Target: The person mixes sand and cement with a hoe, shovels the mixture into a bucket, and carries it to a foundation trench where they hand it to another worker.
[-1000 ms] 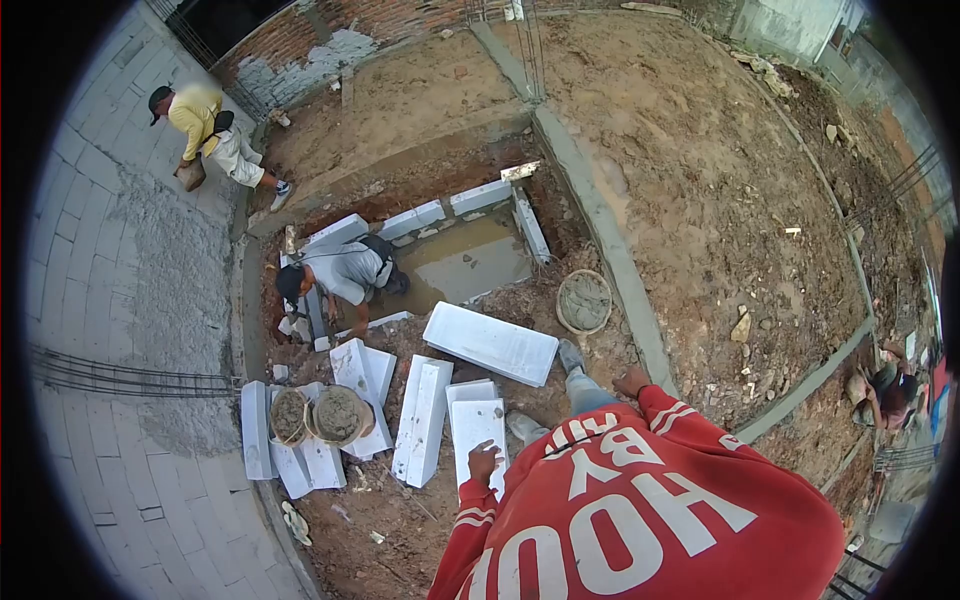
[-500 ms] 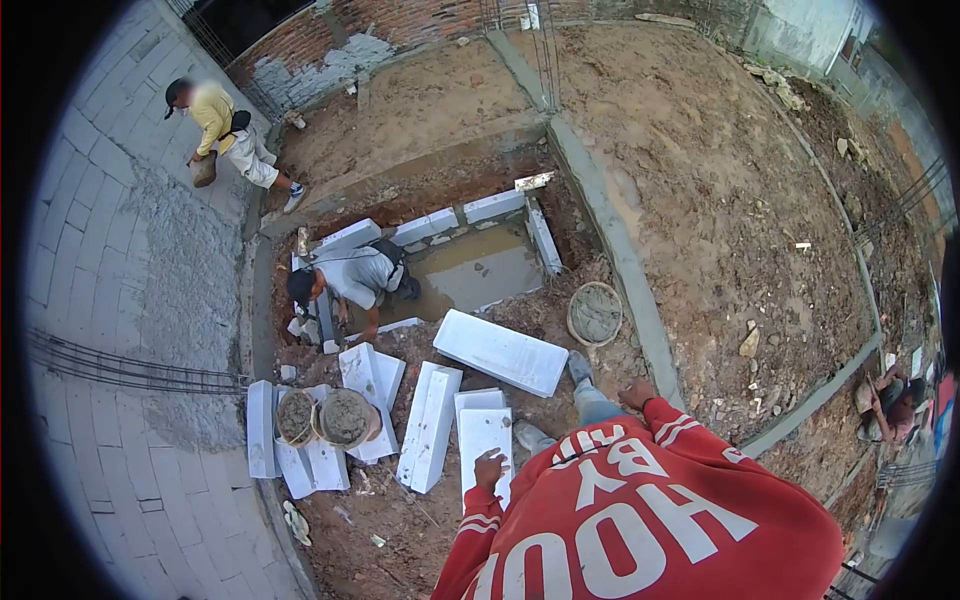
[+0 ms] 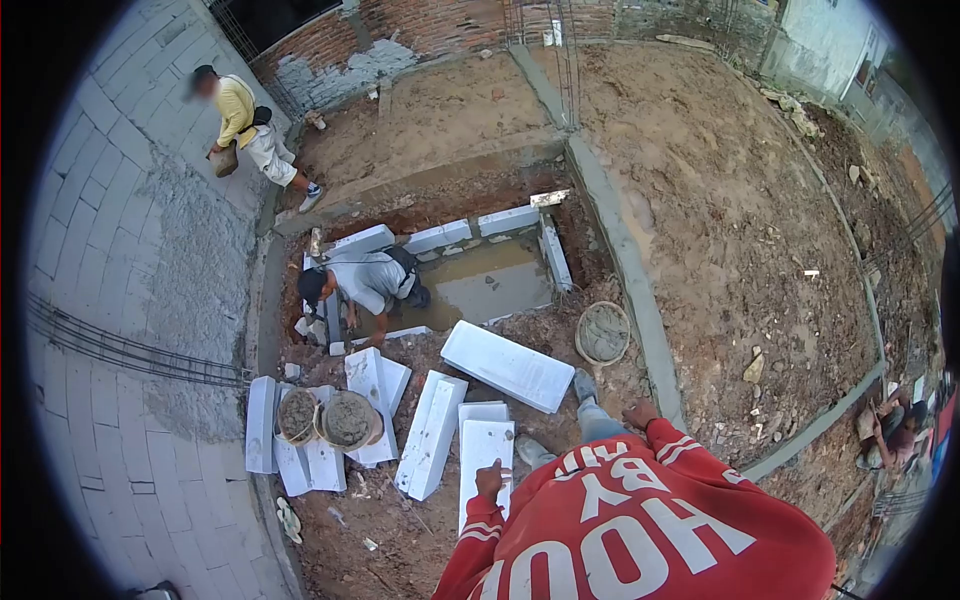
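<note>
My left hand [image 3: 488, 481], at the end of a red sleeve, is over the edge of the white blocks [image 3: 486, 452] near my feet; its fingers are partly spread and nothing shows in them. Out to the right, my right hand [image 3: 641, 413] hangs above the soil beside the concrete strip, loosely open and empty. Between my hands are my legs and muddy boots [image 3: 585, 385]. A large white block [image 3: 507, 366] lies just ahead of my feet. The round container of grey mortar [image 3: 603, 333] stands ahead of my right hand.
A co-worker in grey [image 3: 362, 280] bends in the block-lined pit [image 3: 488, 285]. Another in yellow [image 3: 237, 110] holds a bucket [image 3: 223, 160] by the left wall. Two mortar buckets [image 3: 349, 420] stand on blocks. Someone crouches far right [image 3: 888, 434].
The view has shifted slightly. My left hand's fingers look less spread than before. The co-worker in yellow has raised their head a little, still holding the bucket.
</note>
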Available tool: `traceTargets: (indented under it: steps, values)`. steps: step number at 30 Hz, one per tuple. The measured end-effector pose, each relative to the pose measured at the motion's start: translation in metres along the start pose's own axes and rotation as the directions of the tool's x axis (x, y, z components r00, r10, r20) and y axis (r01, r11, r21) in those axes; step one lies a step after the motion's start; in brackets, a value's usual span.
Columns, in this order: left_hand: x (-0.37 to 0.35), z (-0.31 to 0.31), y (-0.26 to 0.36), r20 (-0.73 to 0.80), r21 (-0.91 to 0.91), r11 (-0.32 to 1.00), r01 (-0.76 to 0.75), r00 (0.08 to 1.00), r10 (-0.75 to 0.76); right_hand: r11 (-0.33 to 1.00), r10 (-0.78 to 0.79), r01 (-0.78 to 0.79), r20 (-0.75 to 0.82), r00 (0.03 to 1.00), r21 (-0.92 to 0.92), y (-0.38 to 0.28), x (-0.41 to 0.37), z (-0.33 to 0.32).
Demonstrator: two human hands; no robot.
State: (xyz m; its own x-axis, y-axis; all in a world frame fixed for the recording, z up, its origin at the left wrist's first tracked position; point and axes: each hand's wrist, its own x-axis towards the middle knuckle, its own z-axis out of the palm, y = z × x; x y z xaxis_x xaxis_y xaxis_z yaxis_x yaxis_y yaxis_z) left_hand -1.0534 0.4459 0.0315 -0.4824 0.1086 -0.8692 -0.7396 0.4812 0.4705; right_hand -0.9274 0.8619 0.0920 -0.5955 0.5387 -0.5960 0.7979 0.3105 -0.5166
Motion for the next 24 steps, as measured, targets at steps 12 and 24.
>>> traceTargets:
  steps: [12,24]
  values:
    - [-0.008,0.006,-0.001,-0.085,0.196,0.970,-0.143,0.983,0.162,0.973,-0.002,0.018,0.067,0.998,-0.232,-0.008,-0.002,-0.005]
    - [0.002,0.003,-0.011,-0.169,0.202,0.972,-0.123,0.973,0.159,0.808,-0.327,0.366,0.166,0.930,-0.462,0.087,0.082,0.032]
